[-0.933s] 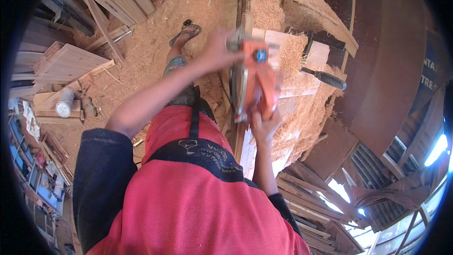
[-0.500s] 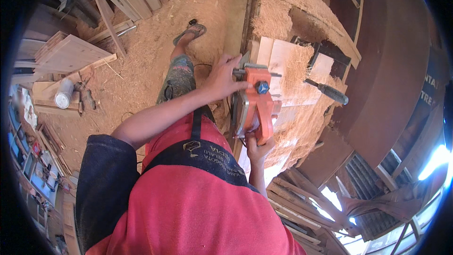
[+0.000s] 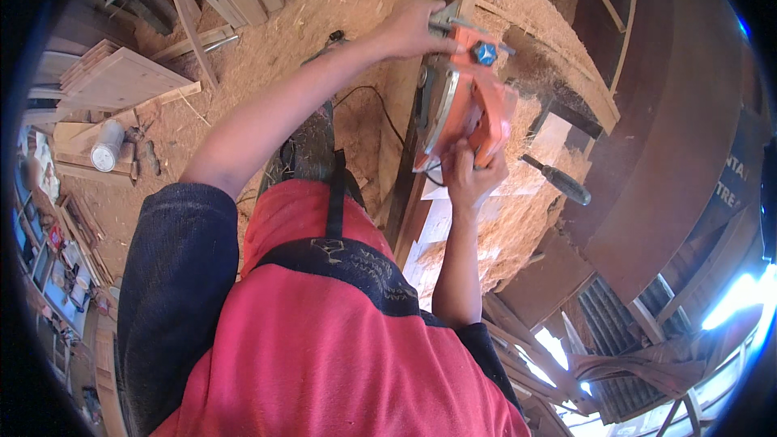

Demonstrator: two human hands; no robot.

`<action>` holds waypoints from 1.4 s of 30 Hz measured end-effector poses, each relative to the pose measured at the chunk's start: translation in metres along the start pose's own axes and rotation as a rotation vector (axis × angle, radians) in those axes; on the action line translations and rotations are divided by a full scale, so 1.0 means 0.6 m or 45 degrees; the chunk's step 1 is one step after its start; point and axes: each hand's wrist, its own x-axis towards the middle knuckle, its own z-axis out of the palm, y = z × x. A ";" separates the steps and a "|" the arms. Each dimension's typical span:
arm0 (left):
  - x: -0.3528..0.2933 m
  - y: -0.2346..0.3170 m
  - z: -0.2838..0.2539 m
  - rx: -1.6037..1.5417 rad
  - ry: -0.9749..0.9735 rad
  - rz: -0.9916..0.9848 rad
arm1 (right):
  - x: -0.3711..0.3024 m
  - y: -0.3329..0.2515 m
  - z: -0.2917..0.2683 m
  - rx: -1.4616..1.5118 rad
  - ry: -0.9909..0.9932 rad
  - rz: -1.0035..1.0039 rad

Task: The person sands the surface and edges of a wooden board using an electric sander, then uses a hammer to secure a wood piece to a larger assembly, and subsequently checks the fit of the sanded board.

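An orange electric hand planer point(image 3: 494, 105) with a blue knob lies on its edge on the workbench, along the near-left side of a pale wooden board point(image 3: 433, 231). My left hand point(image 3: 417, 31) grips its far end, around the metal fence, with the thumb on the orange body. At the near end, my right hand point(image 3: 473, 176) is closed around the rear handle. A dark cord point(image 3: 437, 171) shows beside the right hand. The planer's underside is hidden.
Wood shavings point(image 3: 526, 226) cover much of the bench. A dark-handled tool point(image 3: 562, 182) rests to the right, and two more tools lie at the far end. Stacked boards point(image 3: 121, 77) and a cylindrical can point(image 3: 108, 146) are on the left. A cord loops across the floor.
Both hands have pushed the planer away from me along the board, slightly to the right. My arms are stretched further, and more of the board's near end shows.
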 end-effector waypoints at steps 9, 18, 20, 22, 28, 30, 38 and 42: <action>-0.157 0.085 0.021 0.037 -0.227 -0.236 | -0.149 0.054 -0.067 -0.213 0.002 -0.050; -0.321 0.163 0.045 0.022 -0.346 -0.538 | -0.324 0.083 -0.115 0.074 -0.005 0.314; -0.296 0.150 0.042 -0.008 -0.291 -0.482 | -0.293 0.078 -0.101 0.134 0.000 0.303; -0.263 0.128 0.037 -0.090 -0.267 -0.475 | -0.258 0.086 -0.092 0.079 -0.022 0.172; -0.145 0.091 0.011 -0.004 -0.202 -0.358 | -0.142 0.055 -0.054 0.019 -0.019 0.149; -0.109 0.075 0.001 0.079 -0.198 -0.235 | -0.107 0.039 -0.043 0.032 -0.040 0.154; -0.010 0.082 -0.035 0.053 -0.332 -0.288 | -0.019 0.023 -0.014 0.084 -0.041 0.087; 0.031 0.041 -0.036 -0.155 -0.354 -0.229 | 0.032 0.031 0.001 -0.018 -0.001 -0.055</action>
